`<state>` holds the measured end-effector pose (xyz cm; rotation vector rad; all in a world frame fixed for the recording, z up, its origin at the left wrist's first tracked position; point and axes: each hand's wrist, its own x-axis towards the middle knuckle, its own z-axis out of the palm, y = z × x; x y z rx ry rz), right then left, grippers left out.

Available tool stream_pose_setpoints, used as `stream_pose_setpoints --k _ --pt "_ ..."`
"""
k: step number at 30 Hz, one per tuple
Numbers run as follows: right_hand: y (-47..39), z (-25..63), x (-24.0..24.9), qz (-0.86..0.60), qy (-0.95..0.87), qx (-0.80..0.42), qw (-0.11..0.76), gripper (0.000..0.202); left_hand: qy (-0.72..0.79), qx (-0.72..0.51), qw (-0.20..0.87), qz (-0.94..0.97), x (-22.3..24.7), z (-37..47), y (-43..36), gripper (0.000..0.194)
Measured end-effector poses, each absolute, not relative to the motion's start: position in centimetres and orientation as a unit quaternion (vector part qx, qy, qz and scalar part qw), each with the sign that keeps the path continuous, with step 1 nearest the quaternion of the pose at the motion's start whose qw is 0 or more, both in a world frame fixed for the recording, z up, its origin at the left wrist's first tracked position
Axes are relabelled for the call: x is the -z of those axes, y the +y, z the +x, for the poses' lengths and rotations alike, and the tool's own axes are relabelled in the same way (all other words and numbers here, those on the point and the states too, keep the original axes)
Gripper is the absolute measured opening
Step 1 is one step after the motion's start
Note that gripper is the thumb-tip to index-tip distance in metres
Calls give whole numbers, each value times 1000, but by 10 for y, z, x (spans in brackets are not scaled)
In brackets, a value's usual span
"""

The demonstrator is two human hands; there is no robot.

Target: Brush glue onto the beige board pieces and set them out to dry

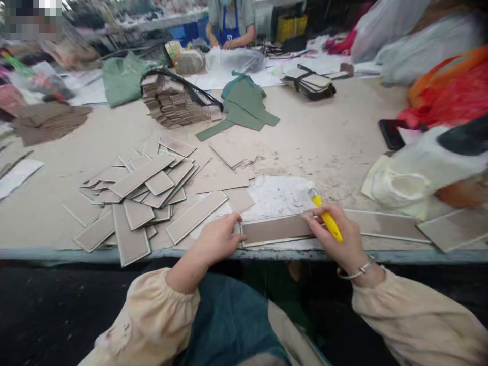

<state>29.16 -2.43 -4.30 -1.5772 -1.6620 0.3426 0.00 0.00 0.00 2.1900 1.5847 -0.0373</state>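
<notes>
A long brown strip with pale edges [278,230] lies near the table's front edge. My left hand [218,238] grips the strip's left end between thumb and fingers. At its right end, my right hand [337,234] pinches the strip with thumb and fingertips. The same hand holds a yellow-handled brush [331,225], its bristles pointing up and away. White paper [280,195] lies behind and under the strip. To the left is a loose heap of pale-edged brown pieces [133,213]. More strips [389,225] extend to the right.
Stacked brown pieces [173,101], green pieces [247,104] and a strapped bundle [310,84] lie farther back. On the right are a white plastic container [409,185], a dark phone [392,134] and red bags [457,96]. A person [231,25] works across the table.
</notes>
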Motion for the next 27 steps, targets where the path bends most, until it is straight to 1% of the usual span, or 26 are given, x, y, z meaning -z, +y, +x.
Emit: stream_pose_setpoints --k 5,12,23,27 --pt "-22 290 44 -627 -653 -146 399 20 581 18 198 789 2 2 -3 34" --pt "-22 290 42 -619 -670 -144 383 15 603 25 200 772 4 5 -1 34" --pt "-22 290 43 -622 -695 -130 336 11 611 34 212 762 4 6 0 35" --pt "-22 289 42 -625 -710 -100 308 11 609 32 208 765 4 6 -1 34"
